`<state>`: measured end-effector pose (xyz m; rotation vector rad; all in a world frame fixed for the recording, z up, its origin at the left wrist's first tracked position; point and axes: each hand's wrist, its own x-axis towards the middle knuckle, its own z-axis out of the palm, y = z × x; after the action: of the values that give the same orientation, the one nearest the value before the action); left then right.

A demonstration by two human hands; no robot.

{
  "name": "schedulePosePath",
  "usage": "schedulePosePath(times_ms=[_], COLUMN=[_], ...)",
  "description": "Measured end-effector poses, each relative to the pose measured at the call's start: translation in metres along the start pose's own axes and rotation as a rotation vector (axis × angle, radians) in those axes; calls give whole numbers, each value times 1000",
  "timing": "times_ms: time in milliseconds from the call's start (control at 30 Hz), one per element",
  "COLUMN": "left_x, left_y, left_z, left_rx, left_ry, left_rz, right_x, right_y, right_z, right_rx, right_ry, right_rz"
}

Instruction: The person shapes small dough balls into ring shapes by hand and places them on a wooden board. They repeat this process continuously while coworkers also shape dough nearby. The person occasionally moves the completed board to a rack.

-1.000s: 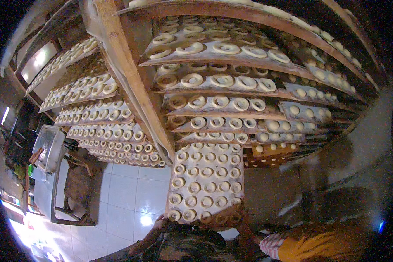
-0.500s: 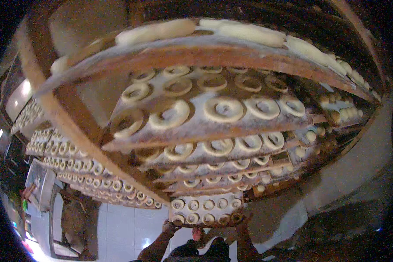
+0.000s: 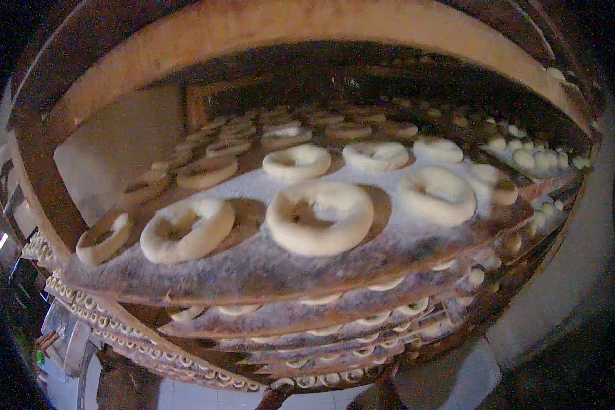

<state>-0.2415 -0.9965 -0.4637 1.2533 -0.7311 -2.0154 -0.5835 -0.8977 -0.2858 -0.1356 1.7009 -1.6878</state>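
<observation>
At the lower edge my left hand (image 3: 275, 392) and my right hand (image 3: 389, 383) grip the two ends of a tray (image 3: 312, 387) carrying pale dough rings, low beneath the shelves. Much of the tray and my fingers is hidden by the boards above. Close before me a flour-dusted board (image 3: 246, 273) holds several large dough rings (image 3: 319, 237); more such boards (image 3: 301, 322) are stacked below it.
A wooden rack beam (image 3: 307, 20) arches overhead and an upright post (image 3: 55, 205) stands at left. Dough balls (image 3: 524, 160) lie on boards at right. At lower left are more ring-laden shelves (image 3: 116, 328), a metal basin (image 3: 61, 335) and tiled floor (image 3: 205, 395).
My view has risen and moved in closer to an upper shelf, whose rings now look much larger. The held tray and both hands have slipped down to the picture's lower edge, mostly behind the shelves.
</observation>
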Motion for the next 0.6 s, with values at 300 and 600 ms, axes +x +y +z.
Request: schedulePosePath(times_ms=[300, 600], left_x=[15, 20], left_y=[45, 71], left_z=[60, 106], left_rx=[176, 429], left_ry=[-3, -150], left_rz=[-31, -51], right_x=[20, 7], right_y=[-22, -29], right_z=[12, -3], right_rx=[-75, -89], right_ry=[-33, 1], right_rz=[20, -30])
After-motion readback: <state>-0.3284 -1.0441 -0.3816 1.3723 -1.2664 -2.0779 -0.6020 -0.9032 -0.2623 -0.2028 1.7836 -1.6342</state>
